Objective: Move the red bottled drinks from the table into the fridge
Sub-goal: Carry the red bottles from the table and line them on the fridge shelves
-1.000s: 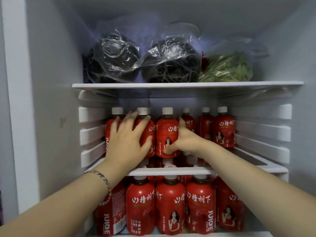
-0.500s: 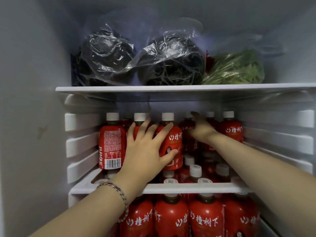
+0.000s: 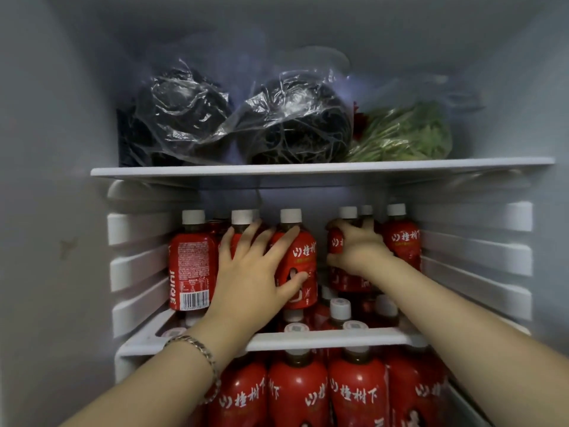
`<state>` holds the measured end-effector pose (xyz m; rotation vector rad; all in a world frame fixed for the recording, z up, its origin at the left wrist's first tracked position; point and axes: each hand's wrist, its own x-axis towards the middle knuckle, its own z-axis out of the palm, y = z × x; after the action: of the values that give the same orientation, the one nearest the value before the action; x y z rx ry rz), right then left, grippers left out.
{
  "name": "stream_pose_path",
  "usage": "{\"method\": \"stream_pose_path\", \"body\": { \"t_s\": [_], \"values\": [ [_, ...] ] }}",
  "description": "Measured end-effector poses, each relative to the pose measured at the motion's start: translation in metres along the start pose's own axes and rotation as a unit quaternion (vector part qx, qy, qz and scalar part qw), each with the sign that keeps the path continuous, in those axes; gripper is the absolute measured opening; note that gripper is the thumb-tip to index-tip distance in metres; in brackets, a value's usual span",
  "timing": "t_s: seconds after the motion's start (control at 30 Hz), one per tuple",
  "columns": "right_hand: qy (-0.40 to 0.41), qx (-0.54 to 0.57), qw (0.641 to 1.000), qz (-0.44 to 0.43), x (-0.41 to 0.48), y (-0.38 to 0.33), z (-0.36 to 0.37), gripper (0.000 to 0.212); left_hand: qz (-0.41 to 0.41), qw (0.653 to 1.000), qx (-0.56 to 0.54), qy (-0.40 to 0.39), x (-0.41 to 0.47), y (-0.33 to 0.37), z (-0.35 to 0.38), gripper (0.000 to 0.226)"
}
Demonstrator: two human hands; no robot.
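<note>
Fridge [image 3: 55, 149]: open and seen from the front, with pale walls and ribbed rails at 3 and 9 o'clock.
Top shelf [image 3: 308, 169]: toward 12 o'clock; it carries the bagged food.
Middle shelf [image 3: 323, 339]: just below centre, with the upright red bottles standing on it.
Lower bottles [image 3: 357, 392]: at 6 o'clock under the middle shelf, a packed row of the same red drink.
Dark bags [image 3: 184, 115]: two clear plastic bags side by side at 11 to 12 o'clock; the contents are too dark to name.
Greens bag [image 3: 409, 134]: at 1 o'clock, just beside the dark bags.
Left hand [image 3: 249, 278]: at centre, its fingers released and spread flat across two bottles, the thumb pressing on the label of the front bottle [image 3: 303, 257].
Right hand [image 3: 358, 251]: at 2 o'clock from centre, its fingers grasping the held bottle [image 3: 337, 246], which seems to stand on the middle shelf.
Barcode bottle [image 3: 191, 266]: at the 9 o'clock end of the row, barcode facing out.
End bottle [image 3: 401, 241]: at the 3 o'clock end, just beside the right hand.
Bracelet [image 3: 197, 346]: a chain on the left wrist, at 7 o'clock.
</note>
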<state>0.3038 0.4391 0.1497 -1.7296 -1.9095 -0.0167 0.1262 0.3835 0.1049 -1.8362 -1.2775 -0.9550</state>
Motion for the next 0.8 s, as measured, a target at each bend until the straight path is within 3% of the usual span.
{"method": "stream_pose_path", "body": {
  "t_s": [0.1,0.23,0.33,0.47,0.6,0.73,0.8],
  "values": [
    [0.038,0.025,0.999,-0.01,-0.046,0.006,-0.02,0.066,-0.025,0.997,-0.077,-0.01,-0.001,0.004,-0.012,0.063],
    [0.102,0.138,0.983,-0.068,-0.104,0.004,-0.029,0.067,-0.068,0.974,-0.21,0.045,-0.008,0.013,-0.032,0.052],
    [0.143,0.201,0.961,-0.124,-0.13,-0.006,-0.031,0.068,-0.095,0.932,-0.348,0.03,-0.017,0.024,-0.055,0.042],
    [0.103,0.223,0.95,-0.193,-0.137,-0.038,-0.017,0.084,-0.136,0.877,-0.458,-0.044,-0.022,0.032,-0.076,0.051],
    [-0.06,0.179,0.954,-0.233,-0.136,-0.061,-0.007,0.113,-0.199,0.906,-0.371,-0.05,-0.027,0.016,-0.087,0.069],
    [-0.126,0.105,0.946,-0.278,-0.14,-0.066,-0.014,0.091,-0.199,0.969,-0.143,-0.042,-0.041,0.001,-0.094,0.08],
    [-0.134,0.078,0.946,-0.286,-0.143,-0.068,-0.015,0.079,-0.181,0.982,-0.031,-0.035,-0.045,-0.003,-0.093,0.078]
  ]
}}
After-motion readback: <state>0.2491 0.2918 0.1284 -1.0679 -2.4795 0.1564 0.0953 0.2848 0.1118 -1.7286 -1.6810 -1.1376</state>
